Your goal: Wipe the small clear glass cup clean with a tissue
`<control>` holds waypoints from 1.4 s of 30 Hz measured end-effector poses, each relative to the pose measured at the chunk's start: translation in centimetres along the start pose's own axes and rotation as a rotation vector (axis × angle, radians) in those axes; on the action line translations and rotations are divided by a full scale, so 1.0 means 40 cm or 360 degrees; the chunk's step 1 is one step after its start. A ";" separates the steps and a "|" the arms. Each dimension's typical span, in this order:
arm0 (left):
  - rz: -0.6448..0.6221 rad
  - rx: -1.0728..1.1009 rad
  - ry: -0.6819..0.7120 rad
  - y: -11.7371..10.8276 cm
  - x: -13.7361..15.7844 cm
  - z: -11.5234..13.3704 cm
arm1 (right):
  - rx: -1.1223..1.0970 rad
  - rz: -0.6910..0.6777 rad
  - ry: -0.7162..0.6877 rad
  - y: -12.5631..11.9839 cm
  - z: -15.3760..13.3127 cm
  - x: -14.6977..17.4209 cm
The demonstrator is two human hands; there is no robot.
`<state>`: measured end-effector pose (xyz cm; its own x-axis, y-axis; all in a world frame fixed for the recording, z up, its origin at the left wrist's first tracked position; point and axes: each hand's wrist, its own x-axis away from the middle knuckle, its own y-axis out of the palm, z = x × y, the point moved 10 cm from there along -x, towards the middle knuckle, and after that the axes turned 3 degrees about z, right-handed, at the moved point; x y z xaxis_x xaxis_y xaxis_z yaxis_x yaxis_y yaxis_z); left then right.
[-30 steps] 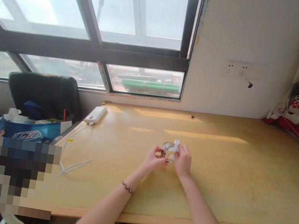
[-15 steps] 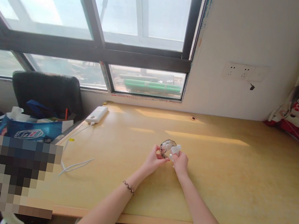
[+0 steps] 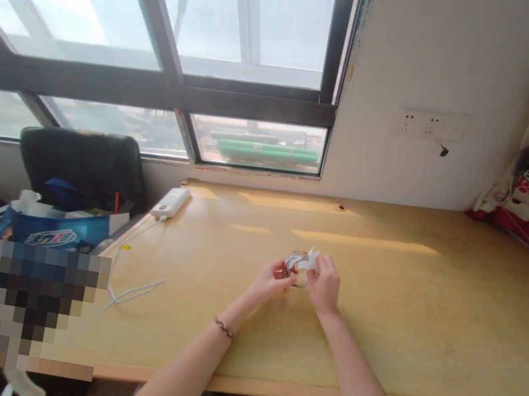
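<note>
My left hand (image 3: 271, 284) is closed on the left side of a small round, clear and silvery object with a dark rim (image 3: 294, 259), held just above the wooden table. Its exact kind is too small to make out. In my right hand (image 3: 325, 286) a crumpled white tissue (image 3: 310, 259) is pinched, and it lies against the upper right of the round object. The fingertips of both hands face each other around it. Part of the object is hidden behind the fingers and the tissue.
The wooden table (image 3: 427, 320) stretches out under both hands. At its left edge lies a white power strip (image 3: 171, 203) with a white cable (image 3: 140, 291). A dark chair (image 3: 83, 157) and a blue bag (image 3: 56, 229) stand to the left. Wall sockets (image 3: 419, 123) are at the back.
My right hand has turned slightly, and the white tissue now points up and reaches further over the round object. My left hand has shifted a little and the object is tilted differently.
</note>
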<state>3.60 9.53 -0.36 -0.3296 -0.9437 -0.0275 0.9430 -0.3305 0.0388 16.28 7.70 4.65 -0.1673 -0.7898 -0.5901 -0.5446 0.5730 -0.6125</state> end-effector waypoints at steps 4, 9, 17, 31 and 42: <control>0.0104 0.0130 0.0019 -0.005 -0.007 -0.015 | -0.0389 -0.0119 0.0437 0.055 0.073 0.003; 0.0227 0.0244 0.0094 -0.018 -0.011 -0.027 | -0.0676 -0.0307 0.0812 0.149 0.115 0.040; 0.0237 0.0696 0.0019 -0.031 -0.008 -0.010 | -0.0958 -0.0484 0.0842 0.187 0.084 0.065; 0.0167 0.0940 -0.0189 -0.020 0.004 -0.023 | -0.0562 0.0347 0.0506 -0.050 0.070 0.006; 0.0223 0.0665 -0.0337 -0.013 0.002 -0.062 | -0.0016 -0.0203 -0.0381 0.008 -0.125 0.021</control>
<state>3.22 9.67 -2.87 -0.2437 -0.9471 0.2089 0.8942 -0.1360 0.4265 11.86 6.12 6.61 0.1016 -0.7807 -0.6166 -0.5570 0.4689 -0.6855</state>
